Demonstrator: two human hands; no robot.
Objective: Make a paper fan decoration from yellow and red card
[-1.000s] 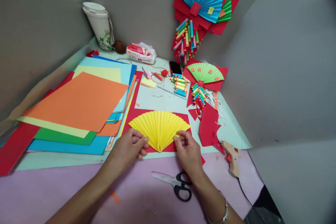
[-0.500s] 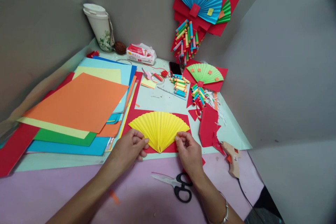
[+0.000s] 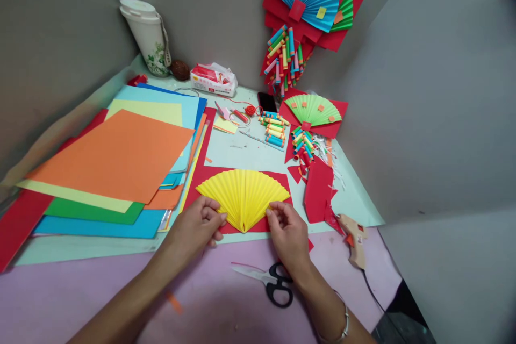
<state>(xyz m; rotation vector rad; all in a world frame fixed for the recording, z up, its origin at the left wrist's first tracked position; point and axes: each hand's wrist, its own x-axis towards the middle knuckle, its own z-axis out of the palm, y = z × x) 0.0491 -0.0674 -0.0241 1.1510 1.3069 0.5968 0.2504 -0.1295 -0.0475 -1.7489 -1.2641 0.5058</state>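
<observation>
Yellow fan (image 3: 244, 196) pinched both sides

Head view: left hand (image 3: 203, 220) and right hand (image 3: 288, 231) nearly closed, fingers curled, thumbs and fingertips gripping the yellow fan's opposite lower edges. Yellow fan spread over red sheet (image 3: 261, 226), point toward person. Scissors (image 3: 269, 278) near right wrist.

The view has shifted slightly — the white cup (image 3: 145, 37) appears farther left.

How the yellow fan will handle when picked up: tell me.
The yellow fan is probably light, as it looks like folded paper. It should be stiffer along its pleats but may flex or close across them, since they converge at the lower point. A hard squeeze might flatten the visible ridges.
</observation>
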